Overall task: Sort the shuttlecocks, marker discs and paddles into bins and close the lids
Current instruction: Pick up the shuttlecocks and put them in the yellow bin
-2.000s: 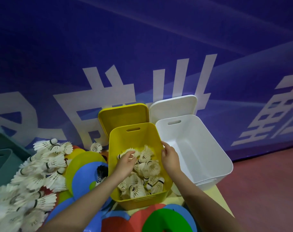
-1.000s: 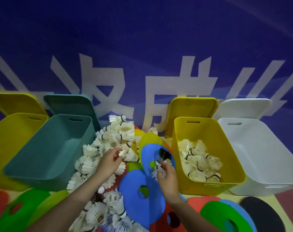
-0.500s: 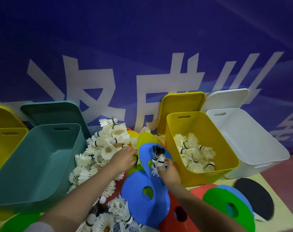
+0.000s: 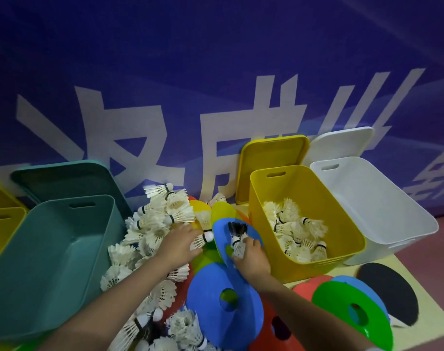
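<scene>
Banner lettering (image 4: 150, 138), large white Chinese characters on a purple backdrop, runs along the far side, cut off by the bins and not readable in full; no other writing shows. On the bench (image 4: 337, 272), the left hand (image 4: 180, 245) lies on the pile of white shuttlecocks (image 4: 150, 224), fingers curled round one shuttlecock (image 4: 201, 240) whose cork tip points right. Just beside it, the right hand (image 4: 251, 257) pinches a small bunch of shuttlecocks, one black-feathered (image 4: 237, 238), over a blue marker disc (image 4: 224, 239). Right of the hands, a yellow bin (image 4: 347, 224) holds a heap of white shuttlecocks, its lid (image 4: 272, 160) propped behind it; a white bin (image 4: 383, 201) stands further right, and a teal bin (image 4: 46, 262) stands left. More marker discs in blue, red and green (image 4: 350, 312) overlap along the near edge, with a black paddle (image 4: 390, 292) at the near right.
</scene>
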### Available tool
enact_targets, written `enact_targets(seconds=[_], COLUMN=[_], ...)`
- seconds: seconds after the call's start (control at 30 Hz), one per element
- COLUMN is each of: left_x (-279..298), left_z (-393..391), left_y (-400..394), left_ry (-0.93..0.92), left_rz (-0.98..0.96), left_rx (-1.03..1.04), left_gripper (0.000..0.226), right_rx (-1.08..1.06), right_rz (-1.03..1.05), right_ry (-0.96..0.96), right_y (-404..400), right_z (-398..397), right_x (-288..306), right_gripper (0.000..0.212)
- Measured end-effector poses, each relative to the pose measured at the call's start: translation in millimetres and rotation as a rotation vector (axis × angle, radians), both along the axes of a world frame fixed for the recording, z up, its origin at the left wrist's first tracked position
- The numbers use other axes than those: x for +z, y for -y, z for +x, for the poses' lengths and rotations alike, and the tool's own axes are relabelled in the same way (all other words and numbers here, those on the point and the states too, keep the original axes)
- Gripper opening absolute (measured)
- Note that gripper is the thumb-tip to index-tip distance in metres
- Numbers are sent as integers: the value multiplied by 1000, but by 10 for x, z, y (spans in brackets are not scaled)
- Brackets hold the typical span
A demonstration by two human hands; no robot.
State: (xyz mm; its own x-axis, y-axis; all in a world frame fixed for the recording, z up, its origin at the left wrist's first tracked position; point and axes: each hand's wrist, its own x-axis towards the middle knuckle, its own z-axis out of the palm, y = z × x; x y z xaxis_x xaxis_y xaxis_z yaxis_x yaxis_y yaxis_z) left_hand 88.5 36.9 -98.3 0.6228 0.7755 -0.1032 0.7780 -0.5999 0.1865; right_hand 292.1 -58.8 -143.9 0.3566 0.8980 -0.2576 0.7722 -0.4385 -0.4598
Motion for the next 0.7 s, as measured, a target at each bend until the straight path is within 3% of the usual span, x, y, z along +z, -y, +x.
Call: enact_targets(seconds=[0.13, 0.3, 0.43, 0.7], left_x=[134, 409, 553, 695], left_z=[-75, -79, 28, 730], left_y=[141, 344, 433, 501], left_ry=[438, 764, 883, 981], left_rz=[-149, -209, -235, -322], left_rx=[260, 498, 550, 503], left_gripper=[53, 49, 45, 40], right_rx=[36, -6, 14, -38], right_rz=[-44, 129, 331, 575], right_ry=[-39, -223, -426, -425], right_y=[-54, -43, -15, 21], right_z=[29, 52, 176, 766], right_x=[58, 283, 562, 960], right_gripper=[58, 48, 42, 28])
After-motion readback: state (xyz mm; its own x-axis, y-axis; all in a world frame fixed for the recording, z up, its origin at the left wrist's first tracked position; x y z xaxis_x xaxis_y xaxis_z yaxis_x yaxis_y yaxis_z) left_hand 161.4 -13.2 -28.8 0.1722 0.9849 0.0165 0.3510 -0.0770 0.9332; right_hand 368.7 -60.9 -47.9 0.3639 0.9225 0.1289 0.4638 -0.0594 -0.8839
